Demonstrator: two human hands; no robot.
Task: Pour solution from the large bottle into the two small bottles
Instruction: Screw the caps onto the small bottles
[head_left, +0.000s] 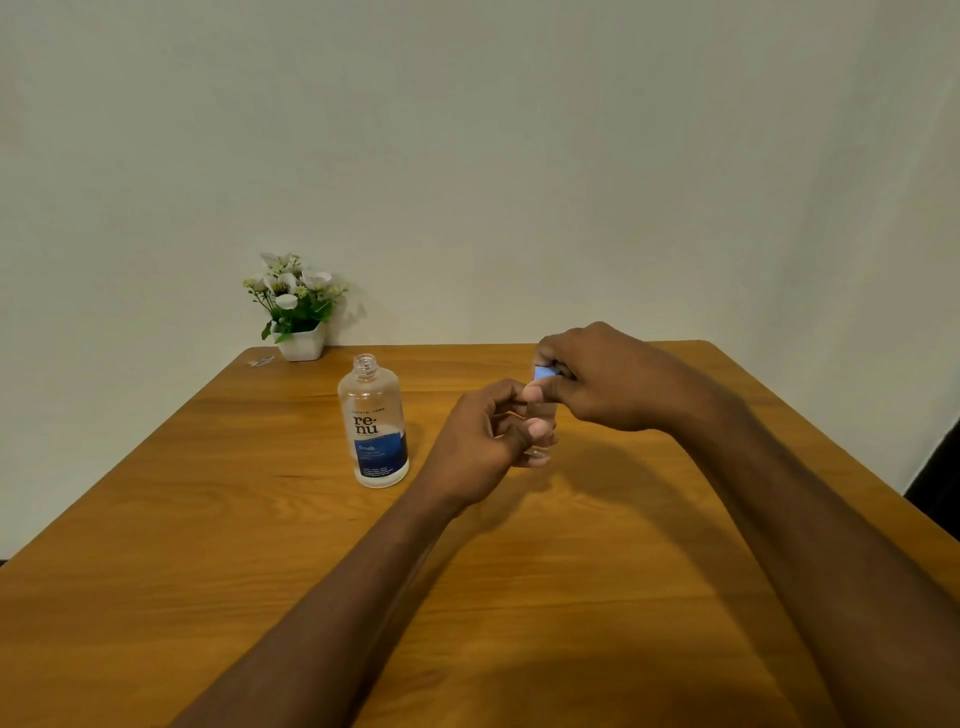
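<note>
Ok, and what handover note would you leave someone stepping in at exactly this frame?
The left hand holds a small clear bottle upright.
The right hand pinches the blue cap at that bottle's top with its fingers.
The large bottle stands uncapped on the table, left of the hands.
A second small bottle is not in view.
Done: the large bottle is open.
Unclear: whether the cap is going on or coming off, and whether this bottle is filled.
Left: check that, find the second bottle, finish pouring.
</note>
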